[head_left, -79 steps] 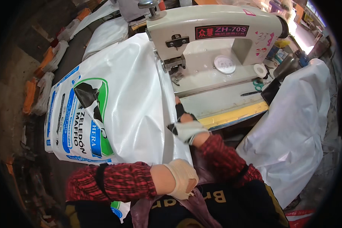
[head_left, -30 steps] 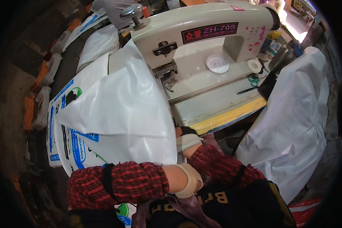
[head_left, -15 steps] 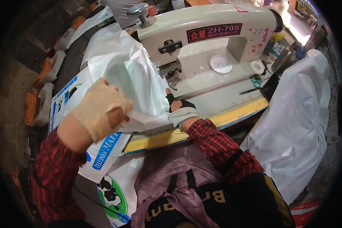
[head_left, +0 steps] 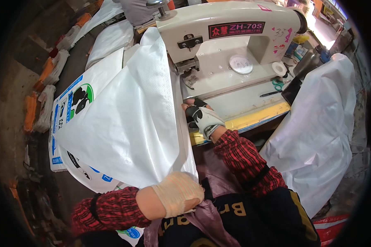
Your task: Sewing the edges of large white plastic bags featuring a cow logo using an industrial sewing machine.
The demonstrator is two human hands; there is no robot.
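A large white woven plastic sack is spread to the left of the industrial sewing machine, its right edge running past the machine's presser foot. Close to my body, my left hand, in a beige glove, is closed on the near end of that edge. Just below the presser foot, my right hand, in a white and black fingerless glove, has its fingers curled at the same edge. Under the white sack lie printed sacks with a cow picture.
On the machine table lie green-handled scissors, a black pen and a white thread spool. A yellow strip lines its front edge. A bulky white sack stands at the right.
My left hand has swung down and right toward my body, drawing the sack's edge straight alongside the machine. My right hand has shifted slightly nearer and right, its fingers now curled in.
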